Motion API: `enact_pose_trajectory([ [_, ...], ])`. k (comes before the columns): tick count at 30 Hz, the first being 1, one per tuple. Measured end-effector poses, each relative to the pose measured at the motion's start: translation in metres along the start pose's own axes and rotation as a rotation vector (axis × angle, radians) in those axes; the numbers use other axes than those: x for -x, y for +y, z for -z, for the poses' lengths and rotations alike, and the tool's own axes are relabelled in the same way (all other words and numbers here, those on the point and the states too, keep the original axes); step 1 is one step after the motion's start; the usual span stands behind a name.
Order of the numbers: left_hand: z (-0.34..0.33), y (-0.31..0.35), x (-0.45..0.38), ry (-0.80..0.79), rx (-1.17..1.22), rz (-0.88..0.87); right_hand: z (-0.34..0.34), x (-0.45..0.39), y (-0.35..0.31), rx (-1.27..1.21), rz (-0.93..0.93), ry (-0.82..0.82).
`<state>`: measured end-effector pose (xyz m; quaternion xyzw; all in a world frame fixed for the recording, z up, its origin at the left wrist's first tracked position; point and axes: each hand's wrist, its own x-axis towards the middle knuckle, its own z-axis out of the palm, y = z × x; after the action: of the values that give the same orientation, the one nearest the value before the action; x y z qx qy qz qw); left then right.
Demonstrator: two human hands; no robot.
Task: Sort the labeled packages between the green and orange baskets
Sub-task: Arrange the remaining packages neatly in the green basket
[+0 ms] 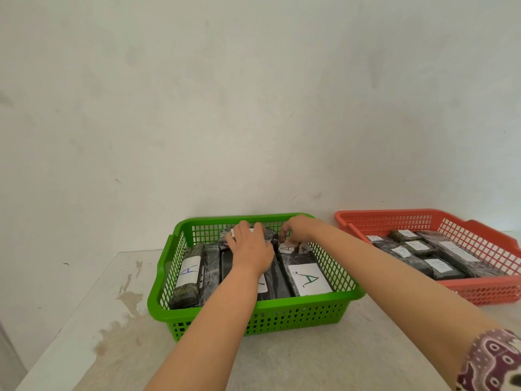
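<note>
Inside the green basket (255, 316), both hands (270, 241) grip black packages (308, 277); orange basket (490, 289) holds others.

Head-worn view, forward and down (close)

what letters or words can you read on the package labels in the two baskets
"A": white label on the near right package in the green basket.
"A": label on the left package, seen sideways.
"A": two small labels at the back, partly hidden.
Orange basket labels: too faint to read.
</note>
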<state>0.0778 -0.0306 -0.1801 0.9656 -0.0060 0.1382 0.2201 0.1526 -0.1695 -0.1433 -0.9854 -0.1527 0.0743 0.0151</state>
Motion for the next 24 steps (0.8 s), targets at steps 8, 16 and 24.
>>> enact_pose_trajectory([
  [8,0.004,0.019,-0.013,-0.131,-0.112,-0.336,0.011,0.011,0.014,0.59,-0.04,-0.01],
  [16,-0.011,0.019,-0.017,-0.298,-0.542,-0.394,0.015,0.013,0.021,0.31,-0.038,0.032],
  [24,-0.012,0.014,-0.016,-0.351,-0.422,-0.341,0.023,0.01,0.025,0.089,-0.071,0.027],
])
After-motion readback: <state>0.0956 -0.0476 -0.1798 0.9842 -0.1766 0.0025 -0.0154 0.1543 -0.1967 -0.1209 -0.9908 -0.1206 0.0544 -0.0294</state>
